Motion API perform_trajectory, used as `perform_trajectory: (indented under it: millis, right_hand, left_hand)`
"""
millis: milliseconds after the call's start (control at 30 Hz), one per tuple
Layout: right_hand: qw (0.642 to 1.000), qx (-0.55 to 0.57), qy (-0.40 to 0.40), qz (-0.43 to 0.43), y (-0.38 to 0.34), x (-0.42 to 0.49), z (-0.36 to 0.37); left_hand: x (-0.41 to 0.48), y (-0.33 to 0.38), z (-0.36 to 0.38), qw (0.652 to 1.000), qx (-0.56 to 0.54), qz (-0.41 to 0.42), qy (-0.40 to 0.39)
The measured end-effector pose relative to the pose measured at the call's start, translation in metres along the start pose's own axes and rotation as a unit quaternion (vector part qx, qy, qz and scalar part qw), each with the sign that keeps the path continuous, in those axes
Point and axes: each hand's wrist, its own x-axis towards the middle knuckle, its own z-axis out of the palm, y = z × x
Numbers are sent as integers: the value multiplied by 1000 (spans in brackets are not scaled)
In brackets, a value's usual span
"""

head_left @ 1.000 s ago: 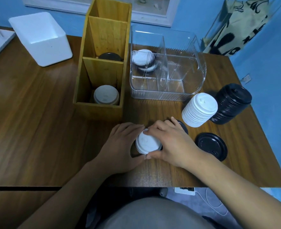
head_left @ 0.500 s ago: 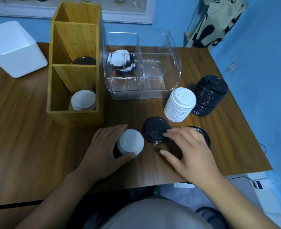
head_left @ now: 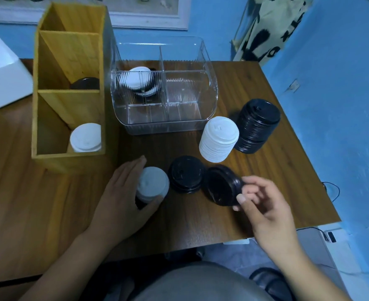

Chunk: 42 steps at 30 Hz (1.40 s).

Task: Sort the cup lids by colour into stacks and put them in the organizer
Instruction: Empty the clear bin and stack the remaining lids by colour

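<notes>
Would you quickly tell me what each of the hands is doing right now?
Left hand: closed around the small white-topped lid stack.
Right hand: pinching the black lid by its edge, with the lid tilted.

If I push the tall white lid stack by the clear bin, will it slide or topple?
Likely to topple: the white lid stack is tall for its base. Probably light, being thin nested lids, so they may scatter.

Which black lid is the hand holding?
Find the clear plastic organizer on the wooden table, then the tall stack of white lids at its near right corner. Nearer still, the right hand pinches a round black plastic lid. Unlike the flat black lid beside it, this one is tilted up.
</notes>
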Motion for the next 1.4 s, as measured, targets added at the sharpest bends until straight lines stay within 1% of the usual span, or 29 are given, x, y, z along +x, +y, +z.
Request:
perform_trajectory:
  millis: [67, 100, 133, 200, 300, 367, 433, 467, 500, 567, 600, 633, 667, 700, 733, 767, 867, 933, 1133, 1333, 1400]
  right_hand:
    - [991, 100, 34, 81, 4, -2, -1]
    - [985, 120, 46, 118, 7, -4, -3]
    - [981, 118, 52, 145, 10, -6, -4]
    - [981, 72, 41, 173, 16, -13, -7]
    - [985, 5, 1, 175, 20, -21, -11]
    - [988, -43, -15, 148, 17, -21, -14]
    - [988, -141, -21, 60, 14, -12, -21]
    - [978, -204, -35, 6, 12, -5, -27]
    - [959, -272, -67, -44, 12, 4, -33]
    - [897, -385, -176, -125, 13, 23, -42]
    - [868, -416, -230, -142, 16, 31, -43]
    - [846, -437, -267, -145, 17, 38, -41]
    - [832, -452, -287, -145, 19, 41, -38]
    - [825, -461, -294, -143, 20, 43, -35]
    - [827, -456, -297, -143, 21, 43, -34]
    - [835, -441, -298, -140, 19, 43, -34]
    - [876, -370, -278, -133, 6, 46, -38]
    - [884, -359, -264, -140, -8, 52, -32]
    - [844, -413, -294, -176, -20, 81, 18]
    - [813, -454, -327, -159, -18, 101, 42]
    - [808, -462, -336, -143, -18, 101, 43]
  left_hand:
    - [4, 6, 0, 1000, 9, 14, -2]
    - [7, 9, 1, 1000, 17, 19, -6]
    - [9, 11, 2, 999, 26, 25, -8]
    - [14, 17, 4, 998, 43, 41, -4]
    - [22, 23, 8, 996, 68, 54, -8]
    - [25, 24, 11, 995, 80, 50, -13]
    - [28, 25, 15, 995, 89, 42, -25]
    - [29, 24, 17, 995, 91, 41, -31]
    - [29, 24, 18, 994, 92, 42, -35]
    - [30, 24, 21, 994, 91, 44, -40]
    - [31, 23, 22, 994, 92, 46, -39]
    - [31, 23, 23, 994, 93, 49, -38]
    - [31, 23, 24, 994, 94, 52, -34]
    - [32, 23, 24, 994, 92, 56, -29]
    - [32, 22, 24, 994, 88, 60, -24]
    - [33, 21, 25, 994, 84, 63, -19]
    - [33, 20, 25, 995, 81, 64, -14]
    - [34, 20, 26, 994, 83, 63, -16]
    - [41, 23, 26, 995, 81, 50, -30]
    - [44, 19, 29, 996, 65, 59, -12]
    - [45, 19, 30, 996, 58, 65, -11]
